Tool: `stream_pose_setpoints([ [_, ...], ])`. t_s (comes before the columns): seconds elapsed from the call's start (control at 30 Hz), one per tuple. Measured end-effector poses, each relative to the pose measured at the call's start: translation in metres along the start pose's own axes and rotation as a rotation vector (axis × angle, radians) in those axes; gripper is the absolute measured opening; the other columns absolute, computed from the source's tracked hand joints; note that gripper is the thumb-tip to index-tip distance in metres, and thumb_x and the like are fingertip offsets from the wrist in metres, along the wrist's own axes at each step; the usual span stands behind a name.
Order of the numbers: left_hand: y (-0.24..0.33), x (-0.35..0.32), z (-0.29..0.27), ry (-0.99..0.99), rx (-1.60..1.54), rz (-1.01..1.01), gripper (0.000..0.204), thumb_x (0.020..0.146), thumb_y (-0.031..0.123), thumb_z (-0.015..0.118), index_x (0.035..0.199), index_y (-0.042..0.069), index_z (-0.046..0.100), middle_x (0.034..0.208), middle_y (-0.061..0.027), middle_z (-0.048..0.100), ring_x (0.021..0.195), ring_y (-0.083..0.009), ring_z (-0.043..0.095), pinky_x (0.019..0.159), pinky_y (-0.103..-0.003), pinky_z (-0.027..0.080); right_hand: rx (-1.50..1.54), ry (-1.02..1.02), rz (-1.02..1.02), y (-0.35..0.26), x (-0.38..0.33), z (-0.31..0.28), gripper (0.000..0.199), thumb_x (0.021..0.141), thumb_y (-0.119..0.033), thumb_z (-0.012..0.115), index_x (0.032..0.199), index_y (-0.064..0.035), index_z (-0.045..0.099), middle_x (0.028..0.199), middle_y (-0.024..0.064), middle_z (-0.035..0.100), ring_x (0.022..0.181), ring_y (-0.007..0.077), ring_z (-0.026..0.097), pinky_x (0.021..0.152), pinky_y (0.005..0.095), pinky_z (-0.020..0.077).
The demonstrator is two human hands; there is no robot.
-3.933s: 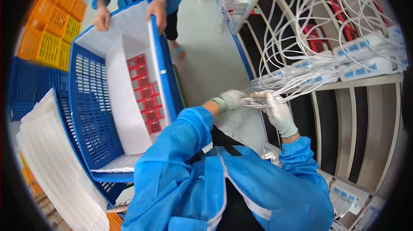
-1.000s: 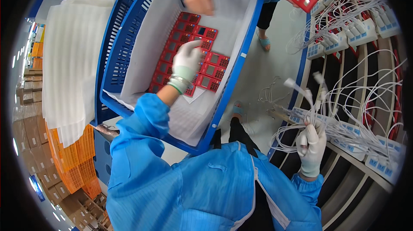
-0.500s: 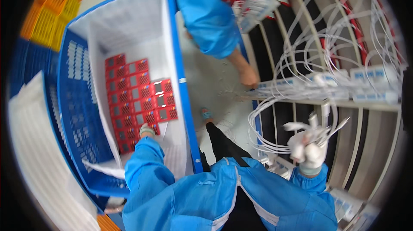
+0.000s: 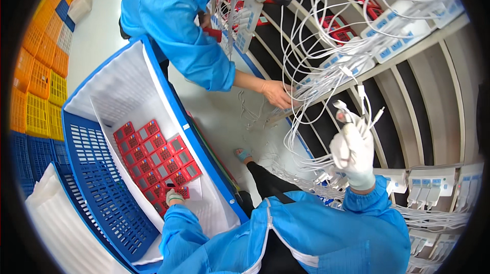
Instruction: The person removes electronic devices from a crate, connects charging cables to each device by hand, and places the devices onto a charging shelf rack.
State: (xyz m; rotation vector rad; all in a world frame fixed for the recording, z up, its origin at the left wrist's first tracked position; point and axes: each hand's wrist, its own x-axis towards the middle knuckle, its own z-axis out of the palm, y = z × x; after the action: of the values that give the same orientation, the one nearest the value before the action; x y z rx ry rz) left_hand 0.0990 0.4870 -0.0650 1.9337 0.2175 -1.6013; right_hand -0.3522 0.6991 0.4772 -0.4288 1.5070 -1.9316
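My left hand [image 4: 175,197] reaches into the blue basket [image 4: 109,182] and touches the near end of the rows of red handheld devices [image 4: 163,154], which have grey screens and dark buttons. Its fingers are too small and covered to tell whether they grip one. In a white glove, my right hand [image 4: 352,151] is closed around a bunch of white charging cables [image 4: 376,115]. Their plug ends stick up past the fingers, and a bare fingertip shows at the glove's tip. Behind that hand stands a rack shelf [image 4: 398,64] with cables trailing from it.
A co-worker in a blue smock [image 4: 173,29] leans in at the far side, one hand [image 4: 278,94] at the cables on the rack. White charging blocks [image 4: 431,182] line the right. Orange crates [image 4: 38,75] are stacked far left. Loose cable bits [image 4: 250,113] lie on the floor.
The view has shifted, so more of the rack and the co-worker shows. My right hand still holds the cables and is raised higher in view. My left hand stays at the red devices.
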Motion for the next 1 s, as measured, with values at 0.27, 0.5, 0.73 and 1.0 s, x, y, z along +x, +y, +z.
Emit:
stream_pose_setpoints([
  [0.27,0.091,-0.366,0.064,-0.735,0.021,0.628,0.033,0.085,0.007,0.057,0.116,0.005,0.048,0.101,-0.0074,0.059,0.086,-0.0208,0.061,0.077,-0.039,0.052,-0.096,-0.14,0.188,-0.003,0.006,-0.01,0.025,0.09,-0.015,0.053,0.107,0.0033,0.056,0.059,0.0027,0.054,0.042,0.0038,0.042,0.038,0.0173,0.032],
  [0.5,0.006,-0.54,0.157,-1.327,0.077,0.235,0.033,0.088,0.015,0.055,0.117,0.003,0.048,0.106,-0.0111,0.061,0.095,-0.0259,0.061,0.086,-0.041,0.048,-0.215,-0.207,0.346,-0.023,-0.002,0.027,0.023,0.085,-0.021,0.063,0.093,0.0011,0.061,0.064,0.0036,0.06,0.045,0.006,0.049,0.041,0.0179,0.0365],
  [0.73,-0.046,-0.544,0.208,-1.265,-0.068,-0.307,0.033,0.09,0.018,0.053,0.12,0.006,0.048,0.113,-0.0144,0.058,0.106,-0.0317,0.056,0.093,-0.048,0.045,-0.257,-0.25,0.317,0.0,0.016,0.015,0.024,0.087,-0.025,0.061,0.091,-0.0016,0.062,0.064,0.0014,0.059,0.047,0.0029,0.047,0.044,0.0173,0.0365],
  [1.0,-0.058,-0.551,0.23,-1.27,-0.092,-0.166,0.037,0.09,0.019,0.054,0.122,0.004,0.044,0.117,-0.0159,0.055,0.109,-0.0327,0.054,0.094,-0.051,0.043,-0.331,-0.256,0.296,-0.008,0.037,0.005,0.025,0.088,-0.025,0.058,0.09,-0.001,0.063,0.064,0.0022,0.059,0.048,0.0041,0.047,0.044,0.0196,0.037],
])
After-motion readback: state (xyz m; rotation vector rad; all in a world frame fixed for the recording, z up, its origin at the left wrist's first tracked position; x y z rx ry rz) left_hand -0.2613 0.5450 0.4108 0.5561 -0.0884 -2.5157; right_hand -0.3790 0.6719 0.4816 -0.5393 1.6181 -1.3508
